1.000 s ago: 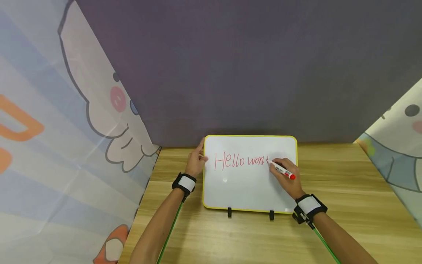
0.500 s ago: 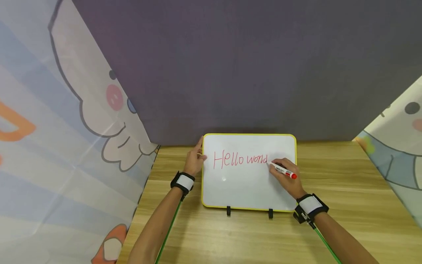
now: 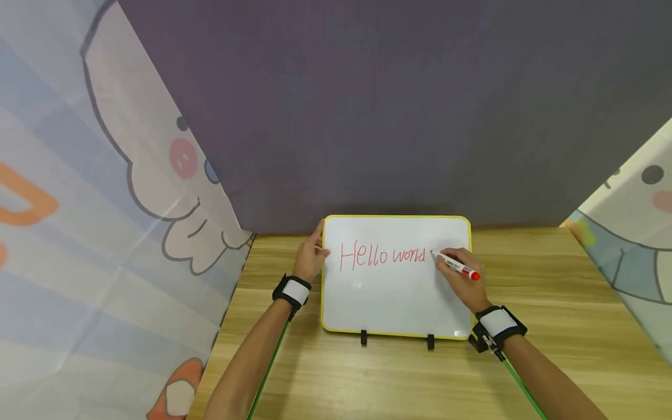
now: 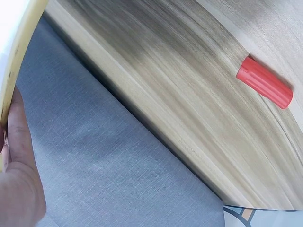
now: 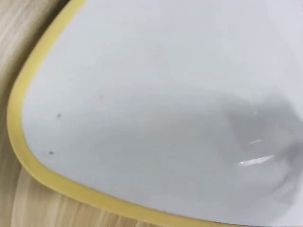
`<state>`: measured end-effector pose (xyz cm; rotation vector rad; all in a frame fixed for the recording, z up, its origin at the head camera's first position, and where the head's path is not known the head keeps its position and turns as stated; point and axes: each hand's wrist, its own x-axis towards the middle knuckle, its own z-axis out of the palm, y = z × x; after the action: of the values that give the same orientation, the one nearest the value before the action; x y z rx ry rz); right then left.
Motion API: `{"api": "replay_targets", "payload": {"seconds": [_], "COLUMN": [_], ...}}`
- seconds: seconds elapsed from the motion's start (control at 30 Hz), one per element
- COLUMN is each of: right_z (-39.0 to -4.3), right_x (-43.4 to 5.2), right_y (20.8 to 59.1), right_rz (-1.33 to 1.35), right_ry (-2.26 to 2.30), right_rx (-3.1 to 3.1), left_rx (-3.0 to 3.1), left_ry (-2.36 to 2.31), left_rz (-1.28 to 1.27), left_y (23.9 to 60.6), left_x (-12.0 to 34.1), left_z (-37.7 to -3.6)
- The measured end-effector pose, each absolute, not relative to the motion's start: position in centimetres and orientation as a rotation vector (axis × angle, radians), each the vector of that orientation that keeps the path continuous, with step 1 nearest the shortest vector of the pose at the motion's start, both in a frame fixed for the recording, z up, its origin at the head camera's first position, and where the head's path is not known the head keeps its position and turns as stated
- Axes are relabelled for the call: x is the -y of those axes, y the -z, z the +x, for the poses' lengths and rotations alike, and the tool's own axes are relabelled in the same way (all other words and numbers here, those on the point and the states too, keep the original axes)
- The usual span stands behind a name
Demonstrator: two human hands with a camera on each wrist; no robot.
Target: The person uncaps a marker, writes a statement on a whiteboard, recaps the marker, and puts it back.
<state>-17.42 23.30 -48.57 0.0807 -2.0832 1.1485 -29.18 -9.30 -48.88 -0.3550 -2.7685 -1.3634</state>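
A yellow-rimmed whiteboard (image 3: 394,303) lies on the wooden table (image 3: 367,379), with "Hello world" (image 3: 382,255) written on it in red. My right hand (image 3: 455,263) grips a red marker (image 3: 459,268), tip pointing left just past the final "d". My left hand (image 3: 313,254) rests with straight fingers against the board's left edge. The left wrist view shows that yellow edge (image 4: 19,47) beside my palm (image 4: 19,184), and a red marker cap (image 4: 264,82) lying on the table. Only the bare board (image 5: 165,94) and its rim (image 5: 28,156) appear in the right wrist view.
A grey backdrop (image 3: 367,116) stands directly behind the board. Cartoon-print curtains hang at the left (image 3: 105,233) and right (image 3: 630,233). Two black clips (image 3: 363,337) sit on the board's near edge. Bare wood lies in front of and to the right of the board.
The word went from "worl" to "world". My right hand then shifted slightly right and up, taking the marker tip away from the last letter. The left hand has stayed put.
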Motion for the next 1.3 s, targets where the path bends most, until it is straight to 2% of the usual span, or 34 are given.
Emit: {"api": "replay_targets", "payload": {"seconds": [0.43,0.8,1.3], "right_z": [-18.5,-17.1,-17.1], "right_x": [-25.1,-24.8,-24.8], "right_y": [51.3,51.7,52.0], "right_rz": [0.135,0.177,0.189], "right_ry": [-1.137,-1.170,-1.142], "right_rx": [2.090,2.097,2.146], "left_rx": [2.738,2.768,2.768], "left_ry": [1.373,1.348,1.348], "left_rz": [-0.377,-0.371,-0.355], "left_y": [48.6,48.5,48.6], "left_x": [9.2,9.3,9.3], "left_z": [-28.8,-28.8,-28.8]}}
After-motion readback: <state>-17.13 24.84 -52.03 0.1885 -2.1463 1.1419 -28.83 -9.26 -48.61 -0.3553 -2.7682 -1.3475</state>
